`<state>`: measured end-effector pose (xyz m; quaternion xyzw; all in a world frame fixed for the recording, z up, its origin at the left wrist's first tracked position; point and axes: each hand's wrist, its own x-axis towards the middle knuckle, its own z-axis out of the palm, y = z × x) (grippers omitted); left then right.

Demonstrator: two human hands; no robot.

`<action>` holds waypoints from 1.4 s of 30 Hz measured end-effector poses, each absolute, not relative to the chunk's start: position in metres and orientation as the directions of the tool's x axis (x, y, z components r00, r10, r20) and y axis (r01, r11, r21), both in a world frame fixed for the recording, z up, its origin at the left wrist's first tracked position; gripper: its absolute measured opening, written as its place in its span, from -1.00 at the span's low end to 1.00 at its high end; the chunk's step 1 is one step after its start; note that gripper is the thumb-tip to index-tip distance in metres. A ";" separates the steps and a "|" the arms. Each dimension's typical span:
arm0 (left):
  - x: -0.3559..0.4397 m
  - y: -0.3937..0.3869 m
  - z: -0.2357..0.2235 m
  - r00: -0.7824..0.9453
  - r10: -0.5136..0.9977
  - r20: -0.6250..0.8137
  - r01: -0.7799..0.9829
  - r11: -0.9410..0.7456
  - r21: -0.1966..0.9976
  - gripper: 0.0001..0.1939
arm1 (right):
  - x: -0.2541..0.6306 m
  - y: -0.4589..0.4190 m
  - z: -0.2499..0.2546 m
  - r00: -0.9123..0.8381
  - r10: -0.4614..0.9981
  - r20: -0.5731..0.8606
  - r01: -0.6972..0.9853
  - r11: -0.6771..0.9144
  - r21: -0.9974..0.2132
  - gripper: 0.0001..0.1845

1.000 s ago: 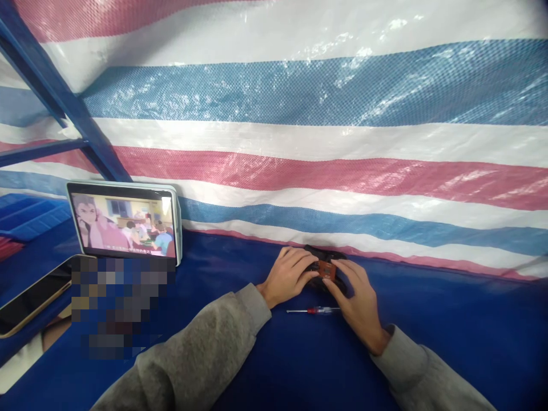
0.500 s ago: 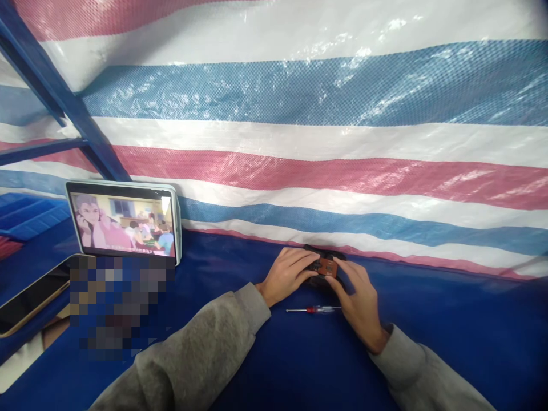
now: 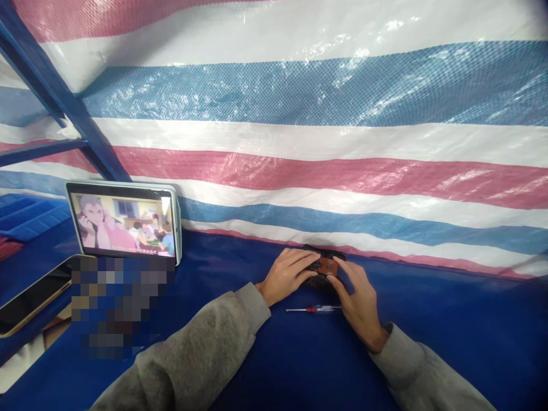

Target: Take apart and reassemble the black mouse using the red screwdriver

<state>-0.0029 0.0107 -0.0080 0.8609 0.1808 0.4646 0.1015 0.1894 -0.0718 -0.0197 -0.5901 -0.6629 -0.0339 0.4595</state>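
Observation:
Between my two hands is a small brown circuit board [image 3: 327, 266] with dark parts on its left end. My left hand [image 3: 286, 275] pinches that left end between thumb and fingers. On the board's right edge, my right hand [image 3: 357, 294] closes its thumb and fingertips. Behind and under the board sits a black object [image 3: 319, 250], mostly hidden, whose kind I cannot make out. Just in front of my hands lies a small screwdriver [image 3: 314, 309] with a clear and red handle, its tip pointing left; the handle's end reaches beside my right hand.
A tablet [image 3: 124, 225] playing a cartoon stands at the left, with a phone [image 3: 36, 297] lying before it. A pixelated patch hides part of the blue table [image 3: 274, 365]. Blue trays [image 3: 32, 216] are at the far left. A striped plastic sheet [image 3: 317, 137] hangs behind.
Both hands stay almost in place on the circuit board; the right hand shifts very slightly. The screwdriver has not moved.

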 end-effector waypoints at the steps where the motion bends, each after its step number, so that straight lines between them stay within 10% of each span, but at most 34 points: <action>1: -0.003 0.011 -0.008 0.503 0.398 0.767 0.209 -0.917 0.339 -0.65 | 0.190 -0.072 -0.020 0.122 0.749 0.651 0.813 0.301 -0.498 -0.61; 42: -0.005 0.005 -0.003 0.540 0.415 0.732 0.162 -0.905 0.393 -0.61 | 0.191 -0.073 -0.017 0.176 0.814 0.553 0.738 0.262 -0.621 -0.67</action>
